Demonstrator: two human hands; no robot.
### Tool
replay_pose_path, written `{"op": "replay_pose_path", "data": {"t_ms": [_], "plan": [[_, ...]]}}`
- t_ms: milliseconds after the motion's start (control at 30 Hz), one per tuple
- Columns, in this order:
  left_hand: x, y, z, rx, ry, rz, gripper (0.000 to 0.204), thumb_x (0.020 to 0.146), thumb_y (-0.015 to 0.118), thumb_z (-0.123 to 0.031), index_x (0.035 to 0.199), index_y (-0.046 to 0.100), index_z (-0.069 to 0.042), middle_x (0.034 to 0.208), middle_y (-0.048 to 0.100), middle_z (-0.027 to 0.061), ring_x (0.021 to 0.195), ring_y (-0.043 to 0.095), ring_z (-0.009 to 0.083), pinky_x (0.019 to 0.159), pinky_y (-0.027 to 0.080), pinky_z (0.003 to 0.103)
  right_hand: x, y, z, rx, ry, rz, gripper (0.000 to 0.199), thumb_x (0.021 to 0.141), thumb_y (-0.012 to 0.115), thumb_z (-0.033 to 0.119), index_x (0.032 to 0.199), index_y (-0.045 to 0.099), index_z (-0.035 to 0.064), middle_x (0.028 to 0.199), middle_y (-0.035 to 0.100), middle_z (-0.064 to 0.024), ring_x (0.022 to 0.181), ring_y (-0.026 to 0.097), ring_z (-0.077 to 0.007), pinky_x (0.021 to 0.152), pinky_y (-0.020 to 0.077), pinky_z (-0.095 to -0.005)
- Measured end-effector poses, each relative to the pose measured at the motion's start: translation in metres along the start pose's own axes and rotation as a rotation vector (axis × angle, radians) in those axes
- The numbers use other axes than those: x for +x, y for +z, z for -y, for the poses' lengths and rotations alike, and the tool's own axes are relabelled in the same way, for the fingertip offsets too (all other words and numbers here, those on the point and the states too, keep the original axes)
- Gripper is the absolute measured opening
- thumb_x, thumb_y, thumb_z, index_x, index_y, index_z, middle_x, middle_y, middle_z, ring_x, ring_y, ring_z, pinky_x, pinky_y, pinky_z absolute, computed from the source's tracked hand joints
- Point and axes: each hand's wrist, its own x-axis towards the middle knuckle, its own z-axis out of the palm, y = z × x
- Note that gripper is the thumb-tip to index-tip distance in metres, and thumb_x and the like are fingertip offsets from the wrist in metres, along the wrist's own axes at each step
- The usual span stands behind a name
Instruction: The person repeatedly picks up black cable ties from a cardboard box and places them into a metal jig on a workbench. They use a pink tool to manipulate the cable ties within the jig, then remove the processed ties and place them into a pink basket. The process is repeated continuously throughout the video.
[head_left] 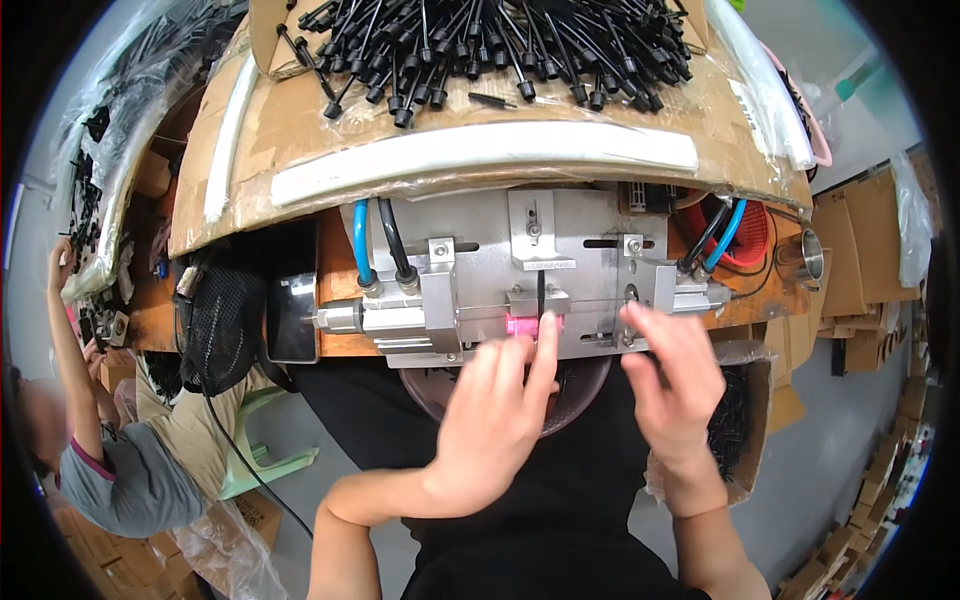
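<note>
Head view: the left hand (490, 420) has its fingers (545, 345) pinched on a thin black pin (541, 292) standing upright in the metal fixture (520, 270), just above the fingertips by a pink glow. The right hand (675, 375) rests open-fingered on the fixture's edge, gripping nothing. The step looks like seating the pin; it calls for a straight, steady push.

A big pile of thin black plastic sticks (500, 45) lies on a brown cardboard sheet (300, 130). A red basket (750, 235) sits at the right. At the left, another person (110, 470) sits near a green stool (265, 450).
</note>
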Motion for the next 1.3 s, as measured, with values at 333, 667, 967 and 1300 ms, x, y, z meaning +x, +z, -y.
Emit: {"op": "replay_pose_path", "data": {"t_ms": [333,667,967,1300], "plan": [[0.159,-0.074,0.137,0.140,0.222,-0.224,0.019,0.078,0.068,0.000,0.096,0.063,-0.004,0.088,0.057,0.0114,0.088,0.056,0.0315,0.079,0.045,0.042,0.215,0.027,-0.040,-0.530,-0.764,0.281,0.024,0.073,0.065,0.005,0.097,0.066,0.0063,0.081,0.053,-0.0063,0.092,0.057,-0.0254,0.079,0.0482,-0.0353],[0.136,-0.097,0.129,-0.158,0.180,0.000,0.017,0.081,0.073,-0.009,0.096,0.065,-0.005,0.088,0.059,0.0026,0.087,0.058,0.0174,0.079,0.045,0.030,0.257,-0.014,-0.058,0.801,0.070,0.175,0.024,0.097,0.063,0.020,0.110,0.064,-0.0003,0.089,0.070,-0.0086,0.078,0.064,-0.0097,0.065,0.0502,-0.0197],[0.143,-0.131,0.152,-0.815,-0.090,0.136,0.019,0.095,0.066,-0.021,0.108,0.066,-0.007,0.097,0.058,-0.0071,0.093,0.048,0.0028,0.089,0.036,0.021,0.231,-0.053,-0.052,0.901,0.070,0.063,0.033,0.099,0.060,0.032,0.111,0.061,0.0015,0.091,0.070,-0.0081,0.074,0.063,-0.0092,0.060,0.0502,-0.0176],[0.103,-0.113,0.124,-0.327,0.080,-0.367,0.014,0.080,0.071,-0.006,0.094,0.070,-0.006,0.091,0.067,-0.0003,0.077,0.055,0.0131,0.070,0.043,0.024,0.189,-0.055,-0.040,0.782,0.056,-0.138,0.030,0.100,0.058,0.026,0.114,0.059,0.0001,0.089,0.068,-0.0093,0.071,0.063,-0.0106,0.057,0.0488,-0.0182]]}}
